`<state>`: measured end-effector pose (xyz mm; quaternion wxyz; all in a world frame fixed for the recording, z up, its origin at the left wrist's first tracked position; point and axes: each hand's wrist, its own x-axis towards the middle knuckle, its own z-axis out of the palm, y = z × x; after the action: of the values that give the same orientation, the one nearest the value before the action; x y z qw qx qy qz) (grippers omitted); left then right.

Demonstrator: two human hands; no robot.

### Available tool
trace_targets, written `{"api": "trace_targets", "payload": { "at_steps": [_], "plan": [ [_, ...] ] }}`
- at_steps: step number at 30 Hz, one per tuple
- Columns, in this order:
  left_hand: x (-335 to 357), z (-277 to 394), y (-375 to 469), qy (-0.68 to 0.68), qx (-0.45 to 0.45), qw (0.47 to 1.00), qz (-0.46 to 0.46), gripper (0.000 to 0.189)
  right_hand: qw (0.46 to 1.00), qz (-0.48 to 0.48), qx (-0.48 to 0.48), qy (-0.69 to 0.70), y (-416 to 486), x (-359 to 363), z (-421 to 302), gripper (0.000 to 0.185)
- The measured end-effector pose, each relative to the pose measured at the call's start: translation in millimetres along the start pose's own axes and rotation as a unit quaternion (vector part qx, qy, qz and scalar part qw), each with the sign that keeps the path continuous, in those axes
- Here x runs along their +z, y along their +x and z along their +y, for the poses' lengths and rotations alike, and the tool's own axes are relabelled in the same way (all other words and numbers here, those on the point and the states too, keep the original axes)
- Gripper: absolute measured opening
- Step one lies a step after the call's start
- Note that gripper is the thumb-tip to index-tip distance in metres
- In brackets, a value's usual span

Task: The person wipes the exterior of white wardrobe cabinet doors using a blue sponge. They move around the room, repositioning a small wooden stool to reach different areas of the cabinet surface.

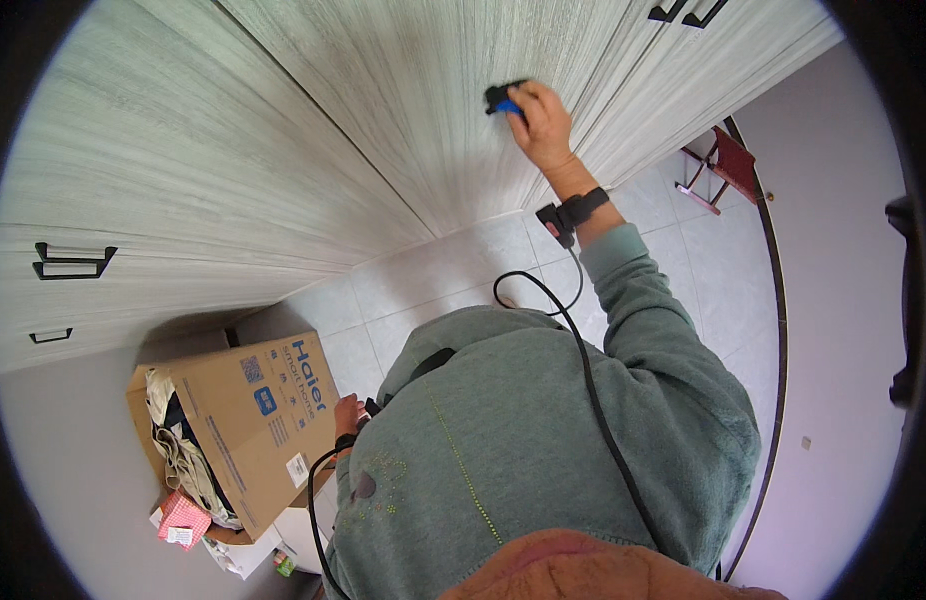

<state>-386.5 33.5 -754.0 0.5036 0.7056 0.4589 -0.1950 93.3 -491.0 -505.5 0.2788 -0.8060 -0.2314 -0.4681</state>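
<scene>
My right hand (539,124) reaches up in front of a pale wood-grain cabinet door (425,97). Its fingers are closed around a small black and blue object (502,99), held at or close to the door's surface; its exact kind is unclear. A black strap with a small cabled device (557,223) sits on my right wrist. Low at my side, my left hand (348,415) is partly hidden by my green sweatshirt (523,420). It is beside a large Haier cardboard box (257,427), and whether it holds anything cannot be made out.
Folded clothes (189,465) fill the open box, with a pink checked item (184,519) beside it. Black handles (74,262) project from the cabinet fronts. A red folding stool (725,169) stands on the tiled floor (440,270) at the right. A black cable (594,390) loops across my body.
</scene>
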Motion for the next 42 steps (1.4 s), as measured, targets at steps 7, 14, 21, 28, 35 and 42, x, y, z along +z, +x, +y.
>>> {"api": "trace_targets", "payload": {
  "at_steps": [7, 14, 21, 28, 35, 42],
  "plan": [
    [-18, -7, 12, -0.087, -0.090, 0.991, -0.038, 0.024, 0.995, -0.095, 0.033, 0.001, -25, -9, 5, 0.040],
    [-12, 21, 6, -0.034, -0.068, 0.997, 0.011, 0.036, 0.986, 0.143, -0.079, -0.020, 137, -53, -3, 0.033],
    [4, 22, 11, -0.041, -0.087, 0.995, -0.009, 0.040, 0.992, 0.097, -0.085, 0.005, 115, -29, -28, 0.036],
    [7, -10, 18, -0.082, -0.041, 0.996, 0.008, 0.038, 0.985, -0.160, -0.069, 0.011, -22, 13, -12, 0.034],
    [16, -24, 10, -0.123, -0.050, 0.990, 0.036, 0.036, 0.990, -0.126, -0.044, 0.039, 22, 8, -40, 0.035],
    [28, -42, 16, -0.137, -0.060, 0.988, 0.031, 0.033, 0.985, 0.081, -0.126, 0.083, 189, -2, -118, 0.034]
  ]
}}
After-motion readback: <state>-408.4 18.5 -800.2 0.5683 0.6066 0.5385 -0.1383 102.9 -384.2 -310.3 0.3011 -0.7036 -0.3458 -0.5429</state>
